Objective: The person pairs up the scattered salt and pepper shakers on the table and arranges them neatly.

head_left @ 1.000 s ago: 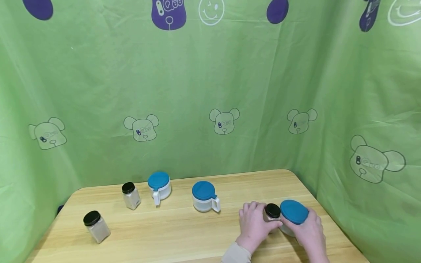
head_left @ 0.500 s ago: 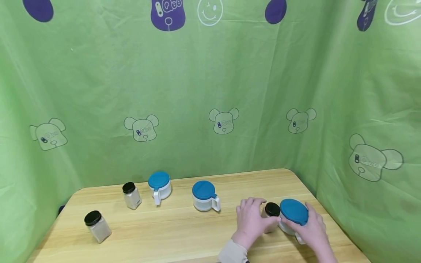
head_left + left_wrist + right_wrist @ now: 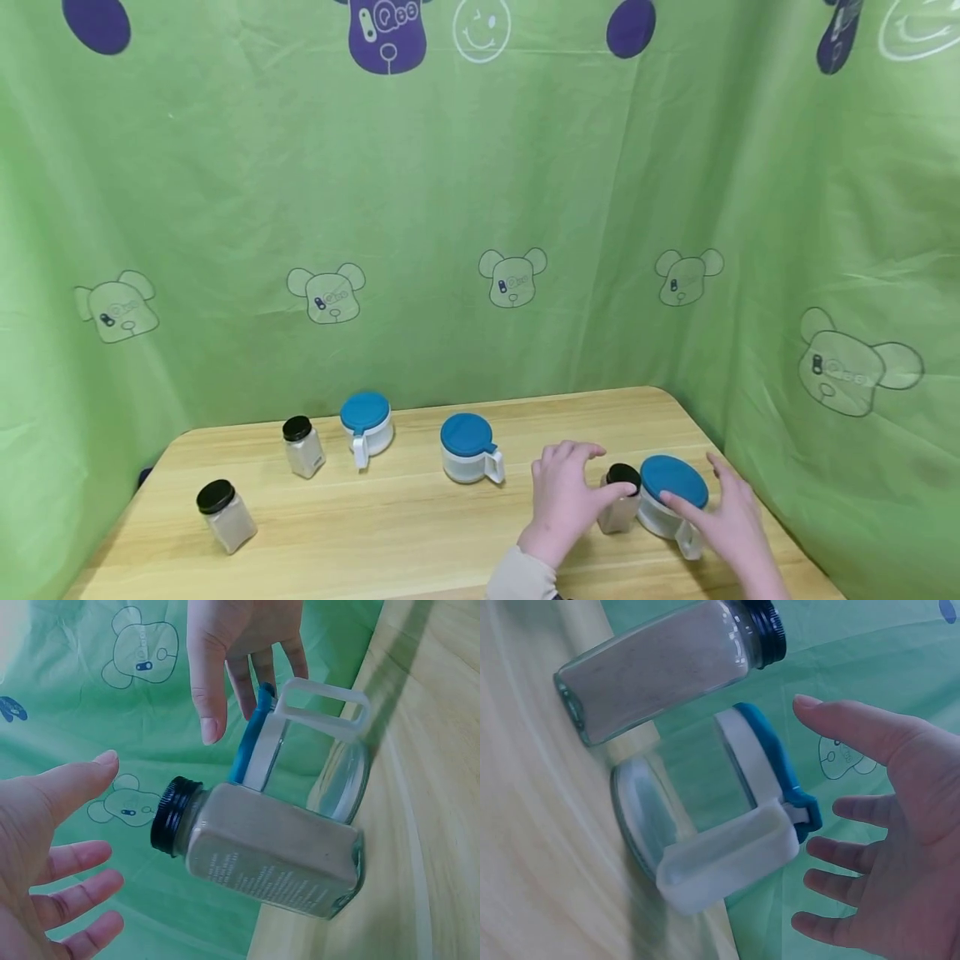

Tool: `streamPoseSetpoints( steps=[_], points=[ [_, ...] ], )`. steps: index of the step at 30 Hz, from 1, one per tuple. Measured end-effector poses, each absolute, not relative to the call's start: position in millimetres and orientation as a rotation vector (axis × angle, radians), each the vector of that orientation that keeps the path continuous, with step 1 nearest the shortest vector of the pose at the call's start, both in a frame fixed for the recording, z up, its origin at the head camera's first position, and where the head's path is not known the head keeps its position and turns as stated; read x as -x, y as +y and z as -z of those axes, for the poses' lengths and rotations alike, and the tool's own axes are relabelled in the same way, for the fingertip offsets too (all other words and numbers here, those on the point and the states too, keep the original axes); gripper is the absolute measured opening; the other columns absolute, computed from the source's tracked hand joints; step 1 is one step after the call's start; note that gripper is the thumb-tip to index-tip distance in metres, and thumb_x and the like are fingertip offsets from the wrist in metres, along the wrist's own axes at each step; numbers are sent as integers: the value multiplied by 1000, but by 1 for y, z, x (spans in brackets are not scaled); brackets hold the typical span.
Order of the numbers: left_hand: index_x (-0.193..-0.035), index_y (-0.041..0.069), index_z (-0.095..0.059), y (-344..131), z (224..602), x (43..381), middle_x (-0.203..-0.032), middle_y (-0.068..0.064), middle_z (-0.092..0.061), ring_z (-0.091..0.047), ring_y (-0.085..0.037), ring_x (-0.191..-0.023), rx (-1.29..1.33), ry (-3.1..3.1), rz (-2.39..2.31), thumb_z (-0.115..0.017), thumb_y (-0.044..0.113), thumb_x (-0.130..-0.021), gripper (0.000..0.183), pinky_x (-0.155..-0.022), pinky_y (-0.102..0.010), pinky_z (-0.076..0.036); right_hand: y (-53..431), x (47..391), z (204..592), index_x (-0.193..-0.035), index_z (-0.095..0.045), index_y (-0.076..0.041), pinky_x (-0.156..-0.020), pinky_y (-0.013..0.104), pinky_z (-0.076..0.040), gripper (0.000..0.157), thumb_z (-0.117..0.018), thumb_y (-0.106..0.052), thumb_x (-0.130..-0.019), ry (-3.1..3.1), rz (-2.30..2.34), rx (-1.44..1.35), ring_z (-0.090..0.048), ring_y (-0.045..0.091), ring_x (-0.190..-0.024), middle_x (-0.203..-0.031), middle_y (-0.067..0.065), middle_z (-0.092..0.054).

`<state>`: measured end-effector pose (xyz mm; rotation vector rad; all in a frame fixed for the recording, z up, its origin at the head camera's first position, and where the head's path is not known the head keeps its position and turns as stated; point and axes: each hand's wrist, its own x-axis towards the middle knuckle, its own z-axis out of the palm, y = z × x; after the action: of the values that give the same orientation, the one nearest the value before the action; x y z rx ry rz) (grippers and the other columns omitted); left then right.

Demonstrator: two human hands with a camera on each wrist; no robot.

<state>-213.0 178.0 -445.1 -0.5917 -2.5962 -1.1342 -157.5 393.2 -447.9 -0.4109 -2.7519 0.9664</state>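
Observation:
A square glass spice jar [image 3: 617,515] with a black lid and greyish powder inside stands upright on the table. Close on its right is a seasoning pot [image 3: 673,482] with a blue lid, clear glass body and white handle pointing toward the person. My left hand [image 3: 564,502] is beside the spice jar with thumb and fingers spread; the left wrist view shows a gap between that hand [image 3: 34,825] and the black lid. Around the pot's lid, my right hand [image 3: 729,518] is spread wide, and in the right wrist view its fingers [image 3: 845,855] are away from the pot.
Two more blue-lidded seasoning pots stand farther back, one at mid table [image 3: 467,450] and one by the back edge [image 3: 366,425]. At the left are two spice jars, a nearer one [image 3: 227,518] and a farther one [image 3: 304,450]. Green curtain [image 3: 420,350] surrounds the wooden table [image 3: 390,533].
Both hands have let go and drawn apart, the left hand leftward off the spice jar and the right hand rightward off the seasoning pot. Both containers stay standing side by side.

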Motion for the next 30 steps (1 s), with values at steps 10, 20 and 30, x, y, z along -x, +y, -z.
streamPoseSetpoints(
  steps=[10, 20, 30],
  points=[
    [-113, 30, -69, 167, 436, 210, -113, 14, -66, -54, -8, -107, 640, -2555, 1075, -73, 60, -76, 48, -88, -28, -38, 385, 155, 435, -153, -15, 4, -99, 71, -29, 94, -64, -48, -91, -2632, -1013, 450, -27, 57, -131, -146, 39, -28],
    [-114, 30, -68, 148, 437, 210, -110, 14, -66, -56, -8, -105, 694, -2470, 919, -70, 61, -78, 48, -87, -27, -38, 369, 154, 431, -147, -36, 0, -98, 58, -37, 71, -62, -41, -94, -2437, -1011, 428, -40, 47, -130, -143, 29, -44],
    [-113, 27, -67, 125, 443, 210, -109, 14, -68, -59, -8, -104, 766, -2363, 842, -69, 58, -80, 45, -93, -34, -42, 351, 158, 430, -137, -52, -5, -85, -2, -24, 54, -67, -30, -92, -2290, -992, 293, -44, -1, -116, -135, 18, -56]
  ],
)
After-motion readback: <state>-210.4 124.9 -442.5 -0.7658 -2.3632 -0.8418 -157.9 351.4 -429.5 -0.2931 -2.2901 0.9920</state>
